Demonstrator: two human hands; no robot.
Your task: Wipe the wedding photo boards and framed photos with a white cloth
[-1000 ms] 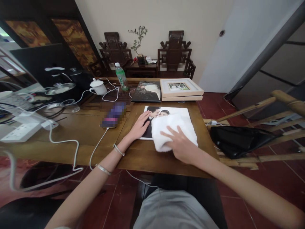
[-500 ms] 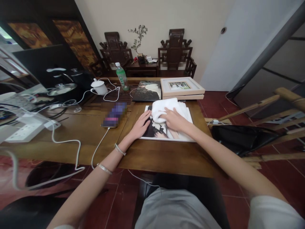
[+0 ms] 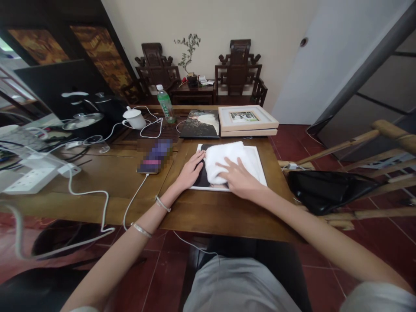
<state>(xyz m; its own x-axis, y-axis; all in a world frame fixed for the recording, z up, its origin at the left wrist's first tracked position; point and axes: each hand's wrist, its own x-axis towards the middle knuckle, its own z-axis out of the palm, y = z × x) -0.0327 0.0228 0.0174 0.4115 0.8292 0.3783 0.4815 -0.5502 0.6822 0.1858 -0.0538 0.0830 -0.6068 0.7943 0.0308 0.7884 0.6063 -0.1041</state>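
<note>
A large photo print (image 3: 256, 167) with a white border lies flat on the wooden table (image 3: 208, 212) in front of me. A white folded cloth (image 3: 224, 158) rests on top of it. My right hand (image 3: 238, 177) presses down on the cloth with fingers spread flat. My left hand (image 3: 190, 171) lies flat on the print's left edge, fingers stretched out, holding it down. Two bracelets sit on my left wrist.
Behind the print lie a dark photo panel (image 3: 201, 123) and stacked light wood frames (image 3: 247, 120). A phone (image 3: 155, 156) with a white cable, a white teapot (image 3: 134, 118), a green bottle (image 3: 165, 104) and a power strip (image 3: 30, 177) sit to the left. A black bag (image 3: 325, 188) rests on a bamboo chair at right.
My right hand and the cloth went from the print's near edge up to its far edge, then back toward the middle. My left hand has stayed put.
</note>
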